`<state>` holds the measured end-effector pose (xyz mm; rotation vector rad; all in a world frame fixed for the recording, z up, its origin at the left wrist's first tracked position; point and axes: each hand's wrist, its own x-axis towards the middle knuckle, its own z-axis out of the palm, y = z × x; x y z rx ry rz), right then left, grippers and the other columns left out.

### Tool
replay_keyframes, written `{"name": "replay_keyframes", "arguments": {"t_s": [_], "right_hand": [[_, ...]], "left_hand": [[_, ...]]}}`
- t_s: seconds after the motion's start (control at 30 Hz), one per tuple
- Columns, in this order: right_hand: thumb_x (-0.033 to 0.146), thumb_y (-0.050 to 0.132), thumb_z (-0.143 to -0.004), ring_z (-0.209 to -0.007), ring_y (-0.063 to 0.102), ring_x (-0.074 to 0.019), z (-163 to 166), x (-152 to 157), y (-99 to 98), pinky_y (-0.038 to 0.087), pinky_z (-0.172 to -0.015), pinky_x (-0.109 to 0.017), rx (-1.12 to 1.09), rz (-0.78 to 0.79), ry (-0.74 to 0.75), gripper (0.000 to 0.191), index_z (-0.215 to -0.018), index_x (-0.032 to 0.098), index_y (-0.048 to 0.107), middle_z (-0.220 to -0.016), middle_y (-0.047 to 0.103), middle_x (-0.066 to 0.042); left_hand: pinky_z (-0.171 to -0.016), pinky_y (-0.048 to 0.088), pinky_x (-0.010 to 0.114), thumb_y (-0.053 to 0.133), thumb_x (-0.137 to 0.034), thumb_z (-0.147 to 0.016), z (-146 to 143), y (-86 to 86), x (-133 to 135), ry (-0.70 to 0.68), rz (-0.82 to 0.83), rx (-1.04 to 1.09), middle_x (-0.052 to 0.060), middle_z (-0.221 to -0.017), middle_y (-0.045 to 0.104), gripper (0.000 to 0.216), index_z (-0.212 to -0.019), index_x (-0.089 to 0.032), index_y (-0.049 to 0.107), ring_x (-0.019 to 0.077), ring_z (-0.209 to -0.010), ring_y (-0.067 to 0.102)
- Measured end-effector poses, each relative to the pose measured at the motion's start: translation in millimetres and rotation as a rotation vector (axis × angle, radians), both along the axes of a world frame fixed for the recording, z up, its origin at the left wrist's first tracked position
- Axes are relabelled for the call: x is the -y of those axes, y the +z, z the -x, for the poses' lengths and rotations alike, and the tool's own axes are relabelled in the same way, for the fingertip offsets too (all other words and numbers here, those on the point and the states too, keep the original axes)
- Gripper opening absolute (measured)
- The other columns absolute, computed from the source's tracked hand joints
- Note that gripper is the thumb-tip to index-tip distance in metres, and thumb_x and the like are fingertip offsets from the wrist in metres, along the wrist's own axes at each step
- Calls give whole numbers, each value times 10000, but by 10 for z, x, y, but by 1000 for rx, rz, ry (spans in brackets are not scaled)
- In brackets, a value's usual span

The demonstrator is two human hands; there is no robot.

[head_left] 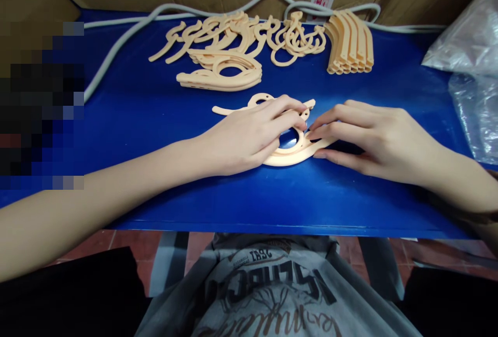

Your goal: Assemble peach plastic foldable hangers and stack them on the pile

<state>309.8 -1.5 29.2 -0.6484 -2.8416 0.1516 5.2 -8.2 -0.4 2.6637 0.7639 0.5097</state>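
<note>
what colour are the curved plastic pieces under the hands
Pale peach-orange, seen in the head view: the curved plastic pieces lie on the blue table.

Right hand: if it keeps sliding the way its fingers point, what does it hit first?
The right hand points left across the blue table. Its fingertips already touch the flat peach plastic parts; just beyond, it would likely meet the left hand resting on them.
</note>
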Motion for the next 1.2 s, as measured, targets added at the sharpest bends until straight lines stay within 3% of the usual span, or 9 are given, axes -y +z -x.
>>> {"name": "replay_keyframes", "arguments": {"t_s": [0.47,0.8,1.2], "right_hand": [[501,557,-1219,-1157,797,-313,-5,-13,-26,621,-957,-466,-38,24,6,324,-1232,276,791,-1265,839,-95],[481,558,-1216,-1175,797,-320,-15,-44,-15,637,-959,-495,-29,47,-11,287,-1255,298,775,-1275,832,-87],[452,559,-1216,-1159,802,-315,-27,-43,7,641,-961,-490,-20,35,-3,265,-1254,280,757,-1282,828,-96]], "left_hand": [[-1249,585,518,389,20,-1045,5,-5,0,8,1,29,130,-1700,640,542,-1444,-211,673,305,-1562,626],[-1297,537,570,427,-117,-1141,-13,0,-1,-2,2,38,139,-1692,652,396,-1416,-227,690,330,-1571,620],[-1280,585,542,408,22,-1024,-13,-15,23,7,-20,29,107,-1700,659,558,-1429,-226,702,317,-1606,602]]}}
